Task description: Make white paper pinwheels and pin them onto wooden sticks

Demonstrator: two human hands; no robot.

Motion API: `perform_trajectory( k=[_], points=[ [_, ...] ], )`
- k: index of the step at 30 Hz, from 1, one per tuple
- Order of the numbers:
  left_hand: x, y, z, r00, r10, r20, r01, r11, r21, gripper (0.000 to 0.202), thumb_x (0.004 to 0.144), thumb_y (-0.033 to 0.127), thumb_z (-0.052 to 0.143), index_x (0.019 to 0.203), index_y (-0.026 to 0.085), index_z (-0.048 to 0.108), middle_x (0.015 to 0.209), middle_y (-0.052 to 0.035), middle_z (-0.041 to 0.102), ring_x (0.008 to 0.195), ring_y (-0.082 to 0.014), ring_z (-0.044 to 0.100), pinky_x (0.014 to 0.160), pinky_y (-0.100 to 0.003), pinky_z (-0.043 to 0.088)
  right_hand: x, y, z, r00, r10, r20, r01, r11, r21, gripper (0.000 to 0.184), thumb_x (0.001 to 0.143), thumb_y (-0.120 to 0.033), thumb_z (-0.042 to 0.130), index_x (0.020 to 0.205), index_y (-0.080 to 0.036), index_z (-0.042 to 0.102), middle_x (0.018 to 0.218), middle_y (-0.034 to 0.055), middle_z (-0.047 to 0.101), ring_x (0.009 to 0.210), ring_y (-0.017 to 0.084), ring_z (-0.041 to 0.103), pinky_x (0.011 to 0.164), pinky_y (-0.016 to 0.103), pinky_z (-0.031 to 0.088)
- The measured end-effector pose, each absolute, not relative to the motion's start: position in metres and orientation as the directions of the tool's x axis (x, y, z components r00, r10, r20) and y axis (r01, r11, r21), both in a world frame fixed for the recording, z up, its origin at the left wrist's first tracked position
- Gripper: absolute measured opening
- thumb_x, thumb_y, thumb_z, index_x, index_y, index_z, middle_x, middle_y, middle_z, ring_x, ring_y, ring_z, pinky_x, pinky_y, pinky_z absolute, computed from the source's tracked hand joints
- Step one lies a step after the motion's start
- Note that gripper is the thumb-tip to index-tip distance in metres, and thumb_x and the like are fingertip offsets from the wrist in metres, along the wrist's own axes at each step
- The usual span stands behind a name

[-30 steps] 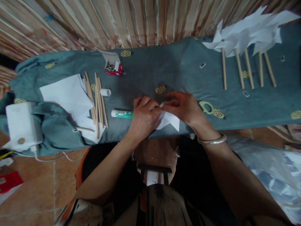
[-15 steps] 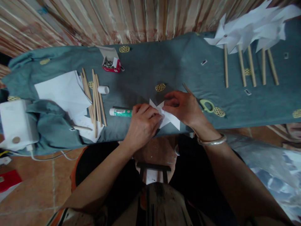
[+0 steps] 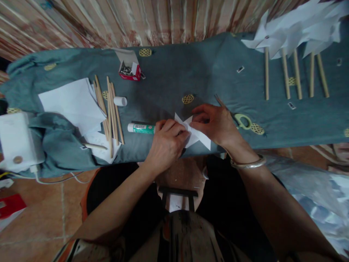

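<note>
A cut and folded white paper pinwheel (image 3: pixel 203 140) lies near the table's front edge, its points sticking out between my hands. My left hand (image 3: pixel 167 143) presses its closed fingers onto the paper's middle and left side. From the right, the thumb and fingers of my right hand (image 3: pixel 216 123) pinch a flap of it; the fingertips partly hide the fold. A green and white glue stick (image 3: pixel 140 128) lies uncapped-looking beside my left hand, one end hidden behind the fingers. Scissors with light green handles (image 3: pixel 236 117) rest just past my right hand.
Wooden sticks (image 3: pixel 109 116), a white cap (image 3: pixel 120 101) and white paper sheets (image 3: pixel 71 103) lie at left, near a white box-shaped device (image 3: pixel 20 140). An open red box (image 3: pixel 130 76) holds small metal pieces. Several finished paper pinwheels (image 3: pixel 289 36) on sticks lie at back right.
The view has shifted slightly, so things on the table sit a little differently in frame. Both hands keep nearly the same hold on the paper pinwheel.
</note>
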State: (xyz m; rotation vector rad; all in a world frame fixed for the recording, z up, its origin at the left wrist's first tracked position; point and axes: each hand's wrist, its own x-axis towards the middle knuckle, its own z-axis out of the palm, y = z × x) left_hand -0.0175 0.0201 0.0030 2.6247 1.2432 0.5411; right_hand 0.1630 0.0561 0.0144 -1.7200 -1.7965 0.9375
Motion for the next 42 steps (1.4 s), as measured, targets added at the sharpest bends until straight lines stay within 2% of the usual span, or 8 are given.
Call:
perform_trajectory(
  k=[7,12,21,30,36,42],
  points=[
    [-0.016,0.02,0.004,0.579,0.78,0.238,0.707,-0.625,0.33,0.017,0.094,0.021,0.054,0.099,0.023,0.07,0.101,-0.0029,0.071,0.099,-0.0233,0.054,0.089,-0.043,0.037,0.162,0.056,0.017,-0.102,0.99,-0.095,0.689,0.002,-0.724,0.027,0.071,-0.012,0.07,0.098,-0.017,0.07,0.076,0.0011,0.077,0.074,0.02,0.072,0.069,0.03,0.053],
    [-0.015,0.021,0.004,0.566,0.788,0.243,0.71,-0.616,0.342,0.026,0.092,0.013,0.051,0.108,0.024,0.068,0.105,-0.0044,0.07,0.101,-0.0239,0.053,0.087,-0.042,0.037,0.161,0.055,0.018,-0.111,0.991,-0.077,0.7,0.023,-0.714,0.026,0.071,-0.013,0.07,0.096,-0.018,0.07,0.073,-0.0004,0.076,0.07,0.018,0.071,0.067,0.029,0.053],
    [-0.012,0.021,-0.001,0.577,0.768,0.278,0.71,-0.64,0.294,0.024,0.095,0.015,0.05,0.111,0.019,0.067,0.102,-0.006,0.068,0.102,-0.024,0.052,0.087,-0.041,0.037,0.161,0.055,0.02,-0.124,0.99,-0.072,0.723,0.04,-0.69,0.024,0.072,-0.013,0.069,0.094,-0.021,0.071,0.075,-0.0012,0.077,0.073,0.02,0.073,0.066,0.03,0.053],
    [-0.01,0.023,-0.001,0.591,0.772,0.233,0.72,-0.635,0.279,0.022,0.095,0.015,0.05,0.109,0.019,0.067,0.102,-0.0054,0.068,0.103,-0.0234,0.051,0.088,-0.041,0.036,0.159,0.055,0.026,-0.132,0.984,-0.12,0.747,0.019,-0.664,0.028,0.074,-0.012,0.069,0.102,-0.017,0.071,0.081,0.0012,0.078,0.08,0.02,0.073,0.071,0.03,0.052],
    [-0.006,0.024,-0.001,0.592,0.769,0.239,0.729,-0.638,0.249,0.022,0.095,0.013,0.047,0.1,0.018,0.068,0.097,-0.0043,0.067,0.101,-0.023,0.051,0.089,-0.04,0.036,0.166,0.048,0.02,-0.095,0.995,0.014,0.721,0.079,-0.688,0.03,0.08,-0.019,0.063,0.11,-0.02,0.067,0.086,0.0021,0.078,0.079,0.021,0.073,0.072,0.033,0.054],
    [-0.003,0.026,0.001,0.616,0.756,0.222,0.728,-0.654,0.206,0.022,0.094,0.011,0.046,0.095,0.017,0.067,0.093,-0.0044,0.066,0.101,-0.0232,0.05,0.09,-0.04,0.034,0.181,0.044,0.017,-0.009,0.987,0.159,0.717,0.118,-0.687,0.028,0.085,-0.026,0.057,0.109,-0.017,0.068,0.089,0.0065,0.078,0.078,0.023,0.073,0.071,0.034,0.055]
  ],
)
